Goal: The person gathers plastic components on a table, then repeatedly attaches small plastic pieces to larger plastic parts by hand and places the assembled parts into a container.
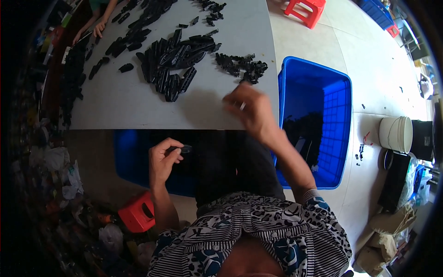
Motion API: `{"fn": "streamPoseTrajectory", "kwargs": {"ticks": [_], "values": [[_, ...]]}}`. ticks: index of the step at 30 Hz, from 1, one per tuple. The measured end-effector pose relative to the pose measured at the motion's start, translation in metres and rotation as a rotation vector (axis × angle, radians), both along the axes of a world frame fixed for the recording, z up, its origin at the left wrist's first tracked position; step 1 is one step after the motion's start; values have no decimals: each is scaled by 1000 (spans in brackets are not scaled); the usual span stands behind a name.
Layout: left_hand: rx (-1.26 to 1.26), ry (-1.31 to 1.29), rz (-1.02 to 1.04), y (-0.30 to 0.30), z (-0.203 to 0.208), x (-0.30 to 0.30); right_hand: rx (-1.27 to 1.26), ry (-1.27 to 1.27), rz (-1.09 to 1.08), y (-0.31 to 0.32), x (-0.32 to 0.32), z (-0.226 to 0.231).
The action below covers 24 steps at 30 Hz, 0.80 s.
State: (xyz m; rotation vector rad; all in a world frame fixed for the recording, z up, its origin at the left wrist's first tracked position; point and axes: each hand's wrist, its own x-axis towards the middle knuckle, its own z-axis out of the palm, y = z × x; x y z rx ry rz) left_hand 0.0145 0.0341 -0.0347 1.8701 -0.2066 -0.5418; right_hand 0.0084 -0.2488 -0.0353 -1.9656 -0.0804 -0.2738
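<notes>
My left hand [163, 157], below the table's near edge, pinches a small dark oval plastic piece [186, 149] between thumb and fingers. My right hand [251, 111] is over the near right part of the grey table [203, 104], its fingers curled together. What those fingers hold, if anything, is hidden. Just beyond them lies a cluster of small black plastic clips [242, 67]. Farther left spreads a heap of long, black plastic shells [173, 60], with a single one [126, 68] lying apart.
Against the table's right side stands a blue crate [342, 134] with dark pieces inside; another blue crate [134, 159] is partly under the table. Another person's hand [100, 28] reaches among black parts at the far left. Red stools [138, 213] and a white bucket [396, 134] stand around.
</notes>
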Motion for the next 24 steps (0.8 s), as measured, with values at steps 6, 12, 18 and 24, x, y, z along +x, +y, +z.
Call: {"fn": "streamPoseTrajectory", "kwargs": {"ticks": [6,12,18,24], "values": [[431,-276,85,-3,5,14,-480,-87,-244,-40,84,-1],[661,-929,162,-83,10,51,-759,114,-290,-34,111,-14],[831,-1000,147,-116,-16,98,-705,-12,-222,-17,112,-10],[669,-1035,91,-124,-14,98,-646,-32,-200,-18,110,-13]]}}
